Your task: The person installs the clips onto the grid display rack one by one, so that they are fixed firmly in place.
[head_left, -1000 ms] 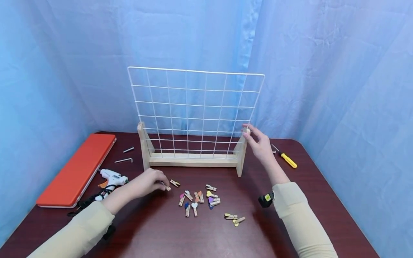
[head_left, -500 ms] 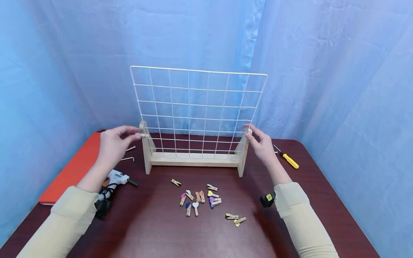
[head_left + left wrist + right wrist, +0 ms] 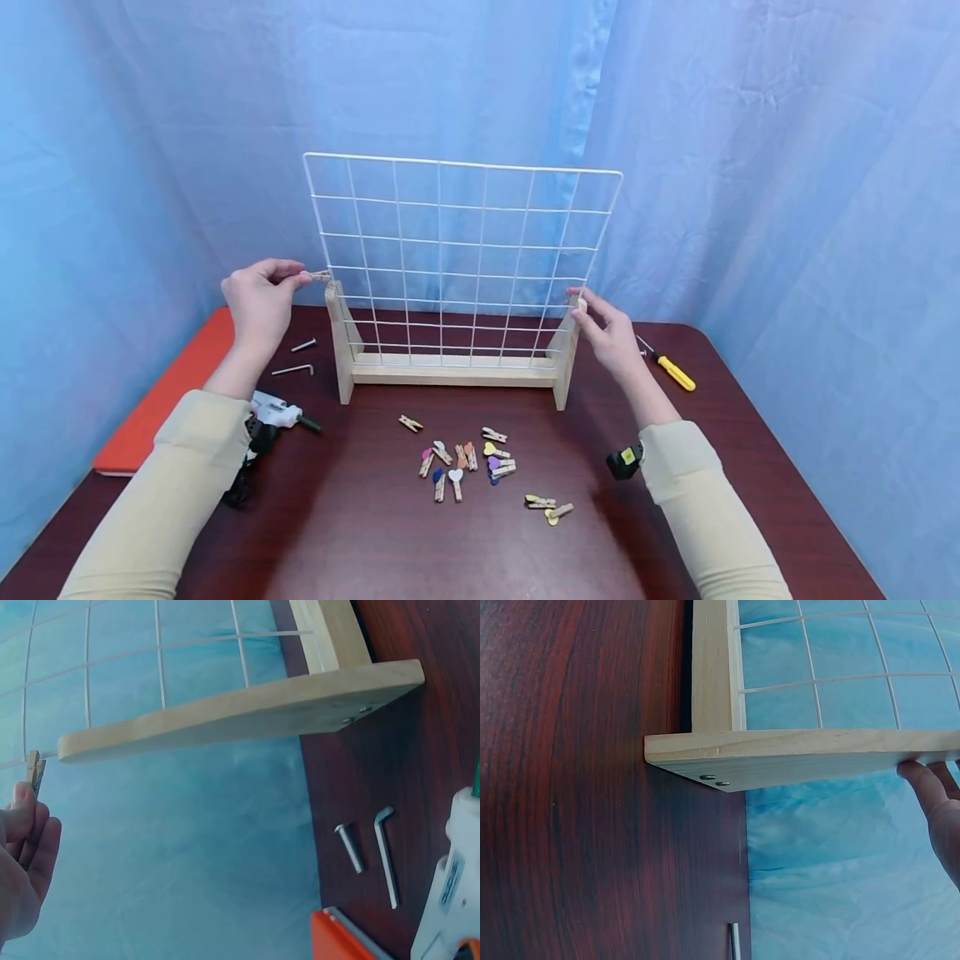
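Observation:
At the wire grid's left edge, my left hand [image 3: 261, 304] pinches a small wooden clothespin [image 3: 321, 275] between thumb and fingers. In the left wrist view the tip of the clothespin [image 3: 33, 766] overlaps the wire just above the rounded top of the wooden side piece [image 3: 225, 705]. The white wire grid [image 3: 440, 250] stands upright in the wooden stand [image 3: 450, 377]. My right hand [image 3: 611, 337] grips the top of the stand's right side piece, thumb in front and fingers behind. Several clothespins with coloured hearts, one with a white heart [image 3: 456, 476], lie before the stand.
To the left lie a red-orange case [image 3: 176, 392], a white glue gun [image 3: 276, 411], a bolt [image 3: 303, 344] and a hex key [image 3: 292, 370]. A yellow-handled screwdriver [image 3: 675, 372] lies at the right. Blue curtains [image 3: 750, 167] surround the table.
My left hand has picked up a clothespin from the table and raised it to the grid's left edge, just above the side piece. My right hand stays on the stand.

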The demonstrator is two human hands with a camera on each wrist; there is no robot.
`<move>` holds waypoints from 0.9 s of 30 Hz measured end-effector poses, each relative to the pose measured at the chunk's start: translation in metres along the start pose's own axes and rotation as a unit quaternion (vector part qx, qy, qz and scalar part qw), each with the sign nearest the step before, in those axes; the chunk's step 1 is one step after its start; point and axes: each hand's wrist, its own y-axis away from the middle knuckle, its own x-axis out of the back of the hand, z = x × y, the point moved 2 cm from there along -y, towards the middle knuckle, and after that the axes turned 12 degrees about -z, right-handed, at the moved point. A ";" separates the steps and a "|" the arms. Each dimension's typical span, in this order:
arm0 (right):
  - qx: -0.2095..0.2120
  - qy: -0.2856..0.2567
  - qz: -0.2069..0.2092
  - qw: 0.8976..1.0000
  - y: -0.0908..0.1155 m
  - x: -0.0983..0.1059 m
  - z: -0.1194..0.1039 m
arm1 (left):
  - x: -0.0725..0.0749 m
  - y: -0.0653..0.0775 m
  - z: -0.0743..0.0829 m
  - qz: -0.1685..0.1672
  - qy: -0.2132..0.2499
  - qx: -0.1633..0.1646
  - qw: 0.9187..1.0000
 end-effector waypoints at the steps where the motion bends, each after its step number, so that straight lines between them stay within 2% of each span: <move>1: 0.001 0.000 0.000 1.000 0.000 0.000 0.000 | -0.002 0.000 -0.001 -0.001 0.001 0.002 1.000; 7: 0.004 0.000 -0.002 1.000 0.000 -0.001 -0.001 | -0.011 0.002 -0.003 -0.002 0.002 0.000 1.000; 12: 0.007 -0.004 -0.002 1.000 -0.001 -0.001 -0.001 | -0.011 0.006 -0.005 -0.009 0.004 -0.014 1.000; 15: 0.006 -0.003 -0.002 1.000 0.000 -0.001 -0.001 | -0.009 0.012 0.000 -0.007 0.000 -0.044 0.999; 18: 0.002 -0.007 -0.002 1.000 0.000 -0.001 0.000 | -0.009 0.023 0.008 0.000 -0.006 -0.098 0.995; 20: -0.001 -0.010 -0.001 1.000 0.000 -0.002 0.000 | -0.013 0.033 0.012 -0.006 -0.010 -0.133 0.991; 23: -0.007 -0.007 0.000 1.000 0.000 -0.002 0.000 | -0.027 0.051 0.014 -0.053 -0.014 -0.167 0.984; 27: -0.010 -0.002 0.000 1.000 0.001 -0.001 -0.001 | -0.053 0.076 0.011 -0.154 -0.029 -0.195 0.968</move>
